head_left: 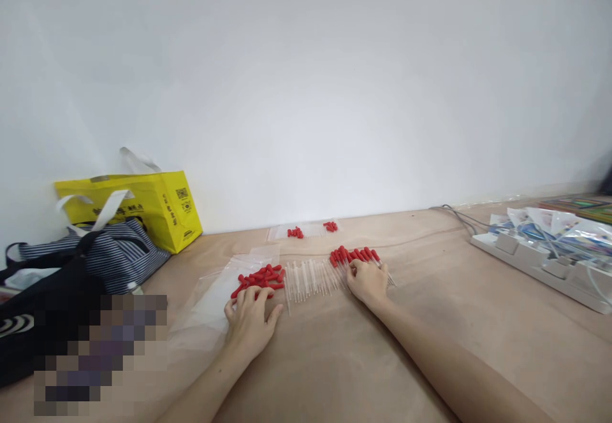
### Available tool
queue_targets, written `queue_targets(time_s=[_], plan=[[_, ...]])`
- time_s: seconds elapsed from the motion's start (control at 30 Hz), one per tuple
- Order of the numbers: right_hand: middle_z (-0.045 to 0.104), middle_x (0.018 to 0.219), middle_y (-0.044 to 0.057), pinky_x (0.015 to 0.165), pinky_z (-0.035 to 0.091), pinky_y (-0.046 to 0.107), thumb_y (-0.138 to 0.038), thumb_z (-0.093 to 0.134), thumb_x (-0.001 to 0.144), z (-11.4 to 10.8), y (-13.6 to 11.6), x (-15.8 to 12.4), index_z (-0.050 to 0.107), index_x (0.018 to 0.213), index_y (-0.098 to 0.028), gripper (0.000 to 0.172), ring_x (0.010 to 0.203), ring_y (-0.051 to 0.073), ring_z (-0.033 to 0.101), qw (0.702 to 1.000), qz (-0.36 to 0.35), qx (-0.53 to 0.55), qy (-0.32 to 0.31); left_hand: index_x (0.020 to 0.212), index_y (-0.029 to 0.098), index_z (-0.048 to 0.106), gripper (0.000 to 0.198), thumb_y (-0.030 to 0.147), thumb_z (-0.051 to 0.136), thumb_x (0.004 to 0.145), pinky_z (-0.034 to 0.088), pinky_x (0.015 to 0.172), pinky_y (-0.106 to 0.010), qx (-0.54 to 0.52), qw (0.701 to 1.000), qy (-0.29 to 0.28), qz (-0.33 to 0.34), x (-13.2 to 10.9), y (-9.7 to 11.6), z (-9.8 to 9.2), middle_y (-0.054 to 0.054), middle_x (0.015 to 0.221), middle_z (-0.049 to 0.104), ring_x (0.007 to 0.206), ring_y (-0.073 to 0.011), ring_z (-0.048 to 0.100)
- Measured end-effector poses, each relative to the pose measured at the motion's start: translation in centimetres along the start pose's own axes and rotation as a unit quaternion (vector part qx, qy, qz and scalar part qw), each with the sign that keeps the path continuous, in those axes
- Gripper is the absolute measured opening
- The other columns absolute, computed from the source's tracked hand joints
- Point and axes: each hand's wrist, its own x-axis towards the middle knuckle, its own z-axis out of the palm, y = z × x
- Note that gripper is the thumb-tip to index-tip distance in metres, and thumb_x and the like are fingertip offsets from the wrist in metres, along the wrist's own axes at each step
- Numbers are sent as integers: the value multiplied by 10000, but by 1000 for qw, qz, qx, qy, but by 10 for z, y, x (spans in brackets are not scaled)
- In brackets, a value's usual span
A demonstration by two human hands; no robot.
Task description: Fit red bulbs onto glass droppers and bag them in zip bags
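My left hand (251, 321) reaches over the near edge of a pile of loose red rubber bulbs (261, 276); its thumb stands apart from the fingers and I see nothing gripped. To the right of that pile, thin clear glass pipettes (308, 279) lie side by side in a row. My right hand (369, 281) is closed, fingers down, at a row of droppers (366, 254) with red bulbs on their ends. It seems to pinch one of these, though the fingertips are partly hidden. Under the loose bulbs lies a clear plastic bag (210, 299).
Toward the wall, another clear bag (313, 232) lies with small groups of red bulbs. A yellow bag (186, 213), a striped bag (138, 251) and a black bag (52, 315) crowd the left. On the right are a white power strip (540, 270), cables and plastic packets (568, 229).
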Motion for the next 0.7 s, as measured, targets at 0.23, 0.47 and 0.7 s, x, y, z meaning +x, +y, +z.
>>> queue_targets(time_s=[0.23,0.47,0.7], plan=[[635,872,83,765,222,356,-295,394,810,-5,-2,-3,611,873,-181,253,843,209,539,999,-35,6,15,908,215,559,201,297,504,732,249,838,-409,0,1000,5,-5,1,1,-2,-64,970,570,973,-239,461],[636,850,54,748,231,344,-294,451,768,-5,-20,-5,639,756,-212,206,848,193,532,996,-89,4,-26,832,217,555,136,293,503,734,258,817,-402,-8,1000,0,-8,2,-1,-6,-43,893,579,925,-232,484],[643,825,151,733,244,388,-246,478,710,0,-34,4,649,722,-120,212,815,261,552,997,-48,-29,-57,846,218,566,136,276,484,754,277,778,-379,8,1000,4,9,4,-3,-6,-46,885,581,901,-227,495]])
